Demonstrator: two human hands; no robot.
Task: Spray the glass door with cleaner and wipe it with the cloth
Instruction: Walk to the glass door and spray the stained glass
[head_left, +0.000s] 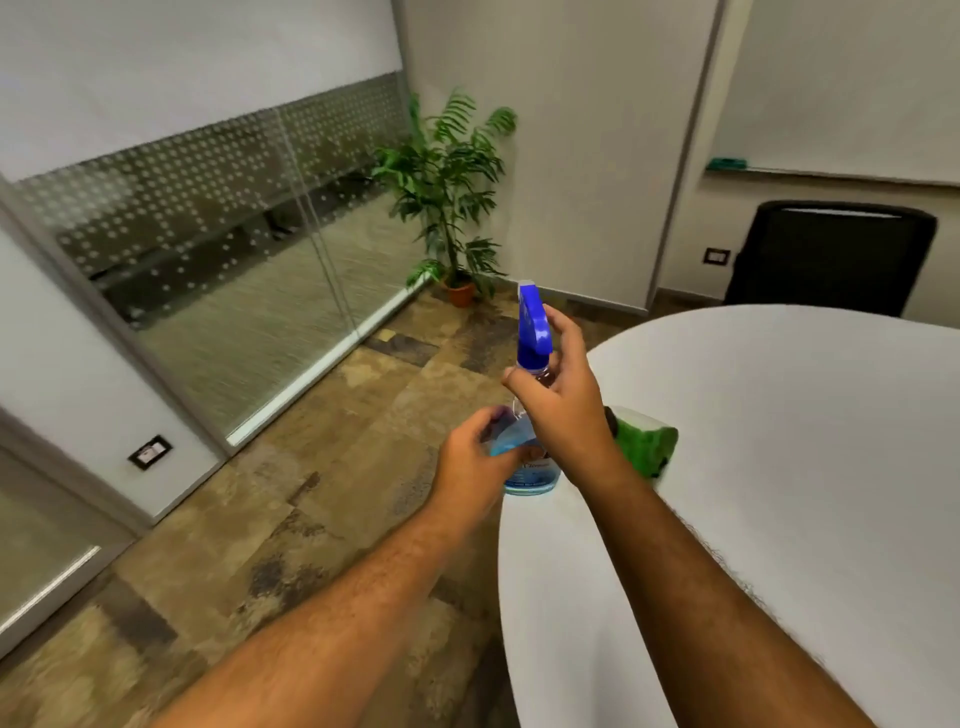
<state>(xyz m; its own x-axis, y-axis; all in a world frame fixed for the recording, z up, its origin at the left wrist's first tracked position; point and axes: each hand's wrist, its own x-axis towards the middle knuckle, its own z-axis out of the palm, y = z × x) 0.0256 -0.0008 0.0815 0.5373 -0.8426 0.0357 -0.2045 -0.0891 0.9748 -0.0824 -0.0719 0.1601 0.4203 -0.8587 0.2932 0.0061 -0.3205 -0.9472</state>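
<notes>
A clear spray bottle (532, 338) with a blue trigger head and blue cleaner stands at the left edge of the white table (779, 467). My left hand (475, 457) wraps around its lower body. My right hand (563, 395) grips its neck just under the trigger head. A green cloth (647, 444) lies folded on the table right behind my right hand, partly hidden by it. The glass door (249, 291), with a band of frosted dots, stands to the left across the floor.
A potted plant (452, 208) stands in the corner beside the glass. A black office chair (831, 254) sits behind the table under a whiteboard ledge. Patterned carpet floor (311, 493) lies between the table and the glass. A wall socket (150, 452) is low left.
</notes>
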